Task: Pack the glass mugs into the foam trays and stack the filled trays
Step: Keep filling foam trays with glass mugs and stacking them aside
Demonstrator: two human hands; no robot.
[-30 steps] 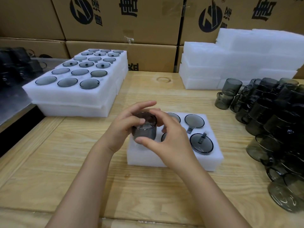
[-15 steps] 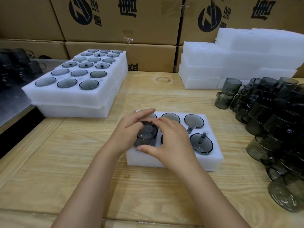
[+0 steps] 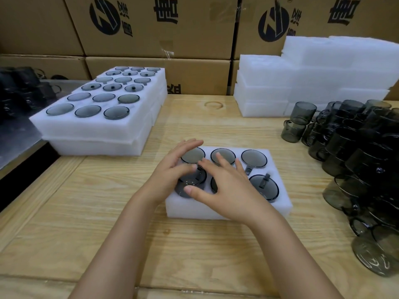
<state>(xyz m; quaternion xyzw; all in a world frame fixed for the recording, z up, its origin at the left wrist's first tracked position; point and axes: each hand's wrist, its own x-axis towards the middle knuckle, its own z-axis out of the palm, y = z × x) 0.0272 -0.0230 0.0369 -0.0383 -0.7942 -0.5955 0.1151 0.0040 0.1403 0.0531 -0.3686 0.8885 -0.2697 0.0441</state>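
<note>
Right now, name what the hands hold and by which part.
No grip: left hand and right hand rest open on the mug in the front-left pocket of the foam tray, thumbs on its top and near side.

Left hand (image 3: 170,175) and right hand (image 3: 228,190) both bare, nails short and plain. Left forearm (image 3: 121,244) and right forearm (image 3: 291,255) bare too, slim, skin right down to the bottom frame edge.
</note>
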